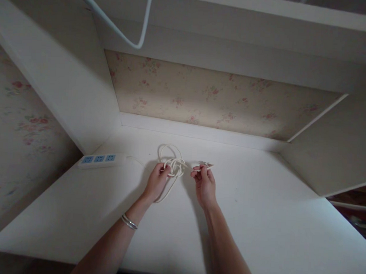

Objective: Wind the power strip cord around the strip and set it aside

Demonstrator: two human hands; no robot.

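A white power cord [176, 165] lies in tangled loops near the middle of the desk. My left hand [158, 179] is closed on the left side of the loops, thumb and fingers pinching them. To its right, my right hand [205, 184] pinches a stretch of the same cord near one end, held a little apart from the tangle. The plug end beside my right fingers is small and partly hidden. On the left of the desk rests a white power strip [99, 161] with blue socket faces, and the cord runs from its right end toward my left hand.
The white desk [258, 221] has a panel on each side and a low ledge [201, 131] at the back. Flowered wallpaper [215, 96] covers the wall behind. A pale bent tube [138, 45] hangs at the upper left, below a shelf [285, 8].
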